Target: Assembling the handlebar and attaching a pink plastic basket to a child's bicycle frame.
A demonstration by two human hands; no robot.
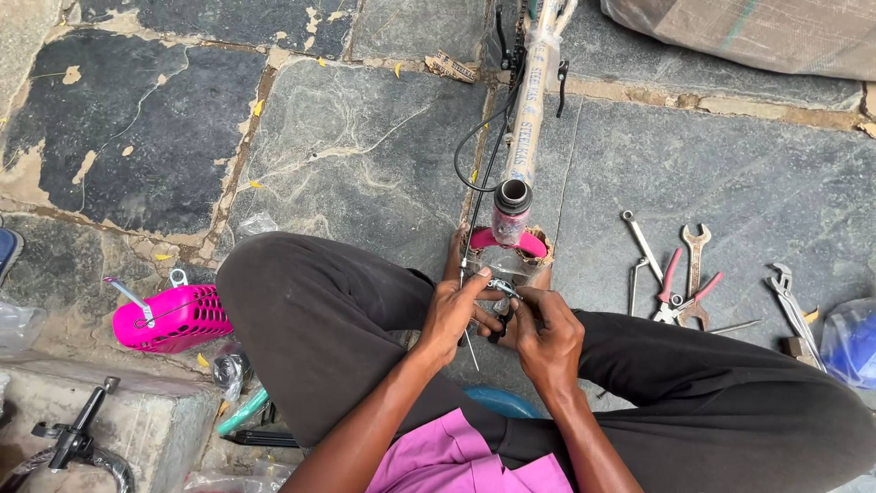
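I sit cross-legged on a stone floor with a wrapped bicycle frame lying ahead, its open head tube pointing at me. A pink mudguard sits at the tube's base. My left hand and my right hand meet just below it, both pinching a small silver brake part between the fingertips. A thin black cable runs from the frame down to the hands.
Spanners, red-handled pliers and a wrench lie on the floor to the right. A pink plastic basket rests at left. A black stem part sits on a step at bottom left, and a plastic bag at far right.
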